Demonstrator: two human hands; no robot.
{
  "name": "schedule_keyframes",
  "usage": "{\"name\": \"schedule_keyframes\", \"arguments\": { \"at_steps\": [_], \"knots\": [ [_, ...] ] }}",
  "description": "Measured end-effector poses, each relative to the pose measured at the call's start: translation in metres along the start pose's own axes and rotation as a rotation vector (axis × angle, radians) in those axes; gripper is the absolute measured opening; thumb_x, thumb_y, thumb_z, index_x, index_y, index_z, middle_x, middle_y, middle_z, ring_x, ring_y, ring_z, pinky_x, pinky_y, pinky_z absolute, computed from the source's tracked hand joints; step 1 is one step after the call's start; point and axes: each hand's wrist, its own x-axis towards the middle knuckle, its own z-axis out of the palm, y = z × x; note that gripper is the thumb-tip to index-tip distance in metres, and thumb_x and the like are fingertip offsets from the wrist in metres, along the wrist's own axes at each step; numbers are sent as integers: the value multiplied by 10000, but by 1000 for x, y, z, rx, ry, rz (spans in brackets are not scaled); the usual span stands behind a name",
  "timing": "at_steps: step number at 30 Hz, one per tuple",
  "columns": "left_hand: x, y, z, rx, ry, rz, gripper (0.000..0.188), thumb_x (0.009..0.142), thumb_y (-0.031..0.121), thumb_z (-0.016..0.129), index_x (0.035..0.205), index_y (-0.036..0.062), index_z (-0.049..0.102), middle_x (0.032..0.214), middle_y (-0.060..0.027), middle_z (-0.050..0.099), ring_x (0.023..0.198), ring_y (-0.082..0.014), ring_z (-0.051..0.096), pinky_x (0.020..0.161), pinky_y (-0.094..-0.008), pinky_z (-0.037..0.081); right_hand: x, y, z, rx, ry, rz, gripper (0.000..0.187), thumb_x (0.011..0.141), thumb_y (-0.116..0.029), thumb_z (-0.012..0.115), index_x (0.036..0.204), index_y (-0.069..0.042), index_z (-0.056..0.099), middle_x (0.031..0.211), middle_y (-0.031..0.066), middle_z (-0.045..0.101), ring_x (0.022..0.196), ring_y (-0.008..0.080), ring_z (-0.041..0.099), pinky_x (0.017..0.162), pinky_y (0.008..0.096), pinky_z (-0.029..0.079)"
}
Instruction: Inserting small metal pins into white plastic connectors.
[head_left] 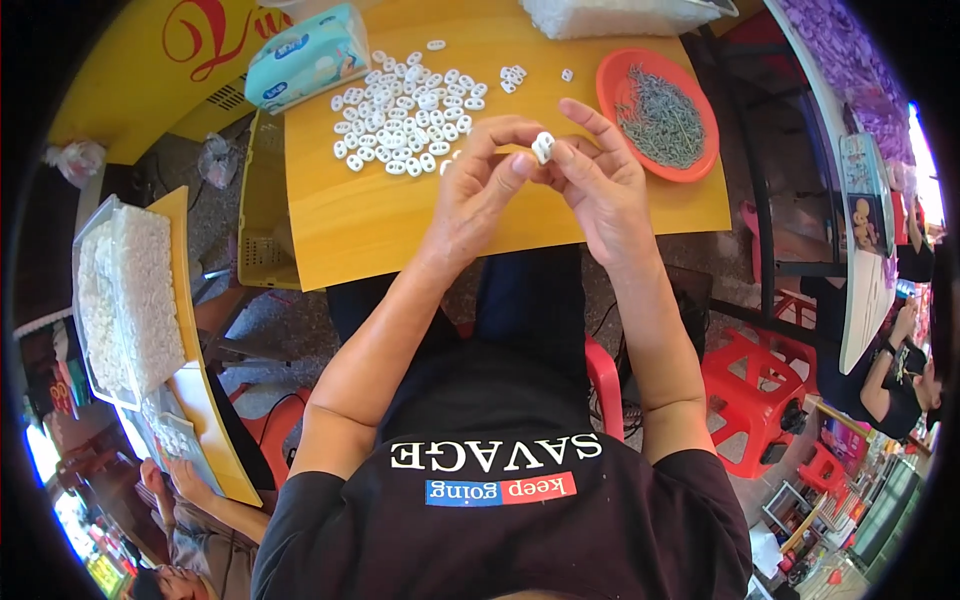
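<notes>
Above the near part of the yellow table, my two hands meet at a small white two-holed plastic piece (543,147). My left hand (478,195) is closed, its thumb and forefinger at the left side of the piece. On the other side, my right hand (608,192) pinches the piece between thumb and fingers, with one finger raised. Whether a screw is in the piece is too small to tell. Beyond my left hand lies a loose spread of similar white oval pieces (405,115). A red plastic dish (607,75) of thin grey screws (660,118) sits to the right of my right hand.
On the yellow table (370,225) are a small cluster of white pieces (512,77), a tissue pack (308,60) and a clear tub (625,18). Another tub of white pieces (130,300) stands left. Red stools (755,390) are at right; other people sit at both sides.
</notes>
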Motion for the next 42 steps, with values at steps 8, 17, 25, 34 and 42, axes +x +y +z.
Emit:
{"name": "schedule_keyframes", "arguments": {
  "at_steps": [8, 17, 25, 34, 42],
  "knots": [
    [-36, 13, -12, -48, -91, 82, 341, 1011, 298, 478, 1128, -2, 592, 1189, -118, 570, 1167, -210, 502, 1008, -343, 381, -28, 16, 42, 156, -83, 110, 702, 904, -43, 635, 1481, -75, 237, 1111, 105, 614, 1036, 179, 613, 921, 376, 496],
    [-56, 20, -24, -123, 58, 160, 264, 1000, 246, 516, 1056, 0, 595, 1084, -115, 611, 1159, -225, 523, 1003, -357, 396, -36, 38, 77, 299, -93, 136, 735, 921, 12, 590, 1495, -60, 137, 1084, 110, 616, 1056, 147, 590, 948, 294, 460],
    [-60, 30, -49, -69, 108, 157, 225, 1006, 187, 496, 1075, -2, 597, 1137, -118, 596, 1113, -198, 540, 970, -338, 429, -30, 55, 97, 186, -91, 102, 660, 935, -30, 591, 1477, -25, 214, 1070, 88, 618, 1025, 129, 584, 947, 286, 451],
    [-62, 76, -189, 653, 566, 91, 289, 929, 119, 623, 1195, 6, 596, 1044, -71, 626, 970, -142, 591, 864, -271, 483, 24, 38, 12, -690, 58, -146, 215, 932, -134, 621, 1085, 8, 672, 919, 33, 679, 824, 65, 595, 718, 220, 481],
    [-73, 76, -194, 827, 642, 164, 320, 948, 74, 578, 1254, -5, 528, 1231, -121, 570, 1096, -174, 561, 946, -285, 459, 71, 30, -22, -1373, 100, -431, 163, 867, -187, 657, 966, -73, 719, 916, 126, 682, 742, 275, 660, 678, 374, 520]
  ]
}}
